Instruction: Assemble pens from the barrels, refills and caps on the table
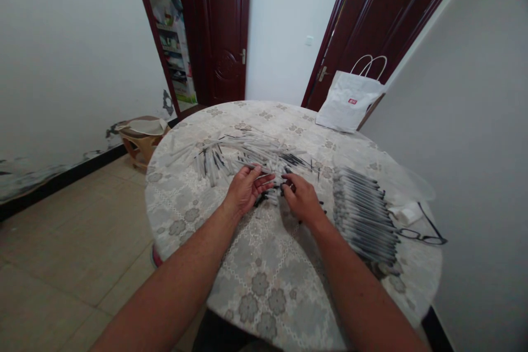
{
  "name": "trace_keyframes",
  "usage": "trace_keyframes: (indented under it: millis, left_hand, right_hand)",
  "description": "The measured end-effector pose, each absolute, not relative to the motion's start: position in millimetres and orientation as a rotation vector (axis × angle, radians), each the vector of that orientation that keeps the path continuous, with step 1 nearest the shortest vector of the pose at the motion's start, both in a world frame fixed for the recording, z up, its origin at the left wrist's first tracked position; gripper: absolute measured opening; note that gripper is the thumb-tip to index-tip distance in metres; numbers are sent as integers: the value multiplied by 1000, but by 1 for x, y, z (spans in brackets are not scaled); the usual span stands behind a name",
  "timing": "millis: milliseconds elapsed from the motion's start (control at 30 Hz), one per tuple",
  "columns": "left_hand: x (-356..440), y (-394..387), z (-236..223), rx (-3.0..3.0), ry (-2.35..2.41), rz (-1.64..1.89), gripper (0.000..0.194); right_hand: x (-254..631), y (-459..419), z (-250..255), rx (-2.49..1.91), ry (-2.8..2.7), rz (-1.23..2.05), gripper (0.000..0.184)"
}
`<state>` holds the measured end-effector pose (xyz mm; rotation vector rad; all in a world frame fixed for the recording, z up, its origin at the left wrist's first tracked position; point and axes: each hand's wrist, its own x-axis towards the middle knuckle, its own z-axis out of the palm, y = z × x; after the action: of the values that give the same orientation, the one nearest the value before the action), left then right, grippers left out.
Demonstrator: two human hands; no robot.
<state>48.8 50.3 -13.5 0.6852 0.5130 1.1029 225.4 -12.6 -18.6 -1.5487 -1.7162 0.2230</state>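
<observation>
My left hand [244, 190] is over the middle of the table, thumb and forefinger pinched on a thin pale pen barrel, its other fingers loosely curled. Close beside it, my right hand [304, 199] has its fingertips closed round a small dark piece that looks like a pen cap; its exact shape is too small to tell. Beyond both hands spreads a loose heap of translucent white pen barrels [212, 165]. Black slender pen parts [293, 159] lie among them. More dark pieces lie below my fingers, partly hidden. To the right are neat rows of pens with black ends [363, 214].
A patterned cloth covers the round table [259, 297]. Eyeglasses [421, 235] lie at its right edge, near clear plastic wrap [412, 179]. A white paper bag [348, 100] stands at the back right. A stool [142, 140] is on the floor at left.
</observation>
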Motion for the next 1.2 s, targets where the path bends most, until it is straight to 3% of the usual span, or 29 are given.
trace_keyframes:
  millis: [200,1200]
  left_hand:
    - [49,50,-14,694,508,1100,36]
    - [52,46,-16,818,544,1083,30]
  right_hand:
    - [212,-10,-18,-1288,-1176,699,31]
    - [208,-9,-26,-1307,-1220,571,25]
